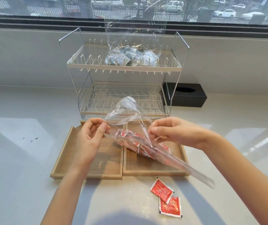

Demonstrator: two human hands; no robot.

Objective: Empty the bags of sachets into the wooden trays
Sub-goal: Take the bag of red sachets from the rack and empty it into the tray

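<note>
While pinching the film between thumb and fingers, left hand (89, 137) and right hand (170, 132) closed on opposite edges of the clear bag (139, 143), probably to pull its mouth open. Red sachets (130, 137) inside, hanging low over the two wooden trays (87, 173), both bare, so that spill falls in. Two loose sachets (162, 191) on the counter (24, 159) near the trays. Second bag (133, 57) waiting on the upper shelf of the rack (123, 66).

trays (107, 159) side by side before rack (123, 88) | box (186, 96) right of rack
</note>
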